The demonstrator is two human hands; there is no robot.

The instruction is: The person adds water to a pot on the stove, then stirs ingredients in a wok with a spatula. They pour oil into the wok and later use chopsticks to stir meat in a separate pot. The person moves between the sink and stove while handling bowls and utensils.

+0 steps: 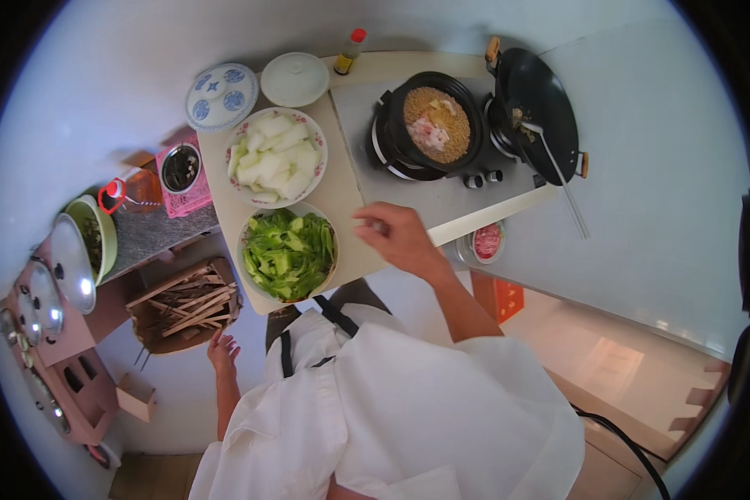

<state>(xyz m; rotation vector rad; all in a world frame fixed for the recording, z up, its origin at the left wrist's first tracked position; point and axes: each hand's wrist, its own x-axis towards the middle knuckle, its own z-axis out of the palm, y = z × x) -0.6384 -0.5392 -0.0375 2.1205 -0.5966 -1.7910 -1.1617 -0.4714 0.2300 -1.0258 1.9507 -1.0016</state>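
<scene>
My right hand (397, 237) hovers over the counter's front edge with loosely curled fingers; a gap shows between thumb and forefinger, nothing visible in it. Just left of it stands a bowl of cut green vegetables (287, 253). Behind that bowl is a floral-rimmed plate of pale sliced gourd or melon (278, 156). A black pot (478, 134) sits on the left burner, containing soybean-like beans (431, 109) topped with pinkish meat pieces (430, 135). My left hand (224, 351) hangs low, fingers apart and holding nothing, near a box of split firewood (194, 300).
A tilted black wok (550, 94) on the right burner holds a metal spatula (553, 156). Two lids (222, 97) and a red-capped bottle (348, 55) stand by the wall. Below the stove's right end is a bowl of raw meat (488, 242). An oil jug (142, 189) stands left.
</scene>
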